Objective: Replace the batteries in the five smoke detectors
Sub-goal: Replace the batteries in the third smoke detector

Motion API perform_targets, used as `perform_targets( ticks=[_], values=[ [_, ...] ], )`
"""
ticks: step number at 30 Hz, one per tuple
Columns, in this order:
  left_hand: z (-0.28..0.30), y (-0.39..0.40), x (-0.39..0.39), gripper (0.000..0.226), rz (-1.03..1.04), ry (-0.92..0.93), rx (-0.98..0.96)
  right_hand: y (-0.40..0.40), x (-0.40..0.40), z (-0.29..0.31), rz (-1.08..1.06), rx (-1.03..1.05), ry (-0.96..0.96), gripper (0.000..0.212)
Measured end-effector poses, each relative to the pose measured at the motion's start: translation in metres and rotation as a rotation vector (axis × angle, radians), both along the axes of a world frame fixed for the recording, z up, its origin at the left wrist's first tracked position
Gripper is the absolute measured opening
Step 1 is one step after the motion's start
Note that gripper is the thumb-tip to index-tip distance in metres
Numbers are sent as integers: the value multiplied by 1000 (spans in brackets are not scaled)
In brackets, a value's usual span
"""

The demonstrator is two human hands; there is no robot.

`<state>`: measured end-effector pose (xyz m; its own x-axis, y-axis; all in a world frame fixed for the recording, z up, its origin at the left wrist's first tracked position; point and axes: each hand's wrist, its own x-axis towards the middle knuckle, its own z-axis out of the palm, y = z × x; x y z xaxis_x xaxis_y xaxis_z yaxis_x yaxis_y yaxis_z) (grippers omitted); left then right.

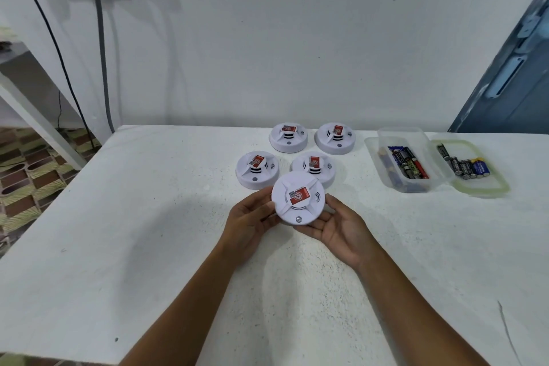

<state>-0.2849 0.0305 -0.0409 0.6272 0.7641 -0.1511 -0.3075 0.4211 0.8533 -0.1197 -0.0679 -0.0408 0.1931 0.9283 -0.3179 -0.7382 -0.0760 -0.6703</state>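
Held detector (pixel 298 198): round, no clear long axis; face tilted up toward the camera, red label (pixel 300 196) slanting up to the right, small button (pixel 298 219) on the near edge. It sits between the two grips, lifted off the white desk (pixel 148 217).

Left hand (pixel 249 221): fingers curled round the detector's left rim. Right hand (pixel 338 227): palm up, fingers under the detector's right and lower side, thumb at the right rim. Both hold it. Fingertips of both hands are hidden behind the body; the underside is not visible.

Four more detectors lie flat just beyond the grips, labels up: near-left (pixel 257 169), near-right (pixel 313 167) (front edge covered by the held one), far-left (pixel 288 137), far-right (pixel 335 138).

Right of the grips, well apart: clear box (pixel 399 184) with batteries (pixel 408 162); its lid (pixel 493 187) just beside it carries more batteries (pixel 466 165). Battery markings too small to read.
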Motion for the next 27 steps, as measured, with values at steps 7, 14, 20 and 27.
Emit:
perform_targets(
  ticks=[7, 14, 20, 27],
  values=[
    [0, -2, -1, 39, 40, 40, -12, 2, 0, 0, 7, -9, 17, 42],
    [1, -3, -1, 32, 44, 39, 0, 1, 1, -1, 2, -7, 18, 41],
    [1, -4, -1, 31, 43, 56, 8, 1, 1, -2, -6, -14, 8, 43],
    [2, -4, -1, 30, 45, 48, 0, 1, 1, -2, 3, 0, 8, 45]
  ],
)
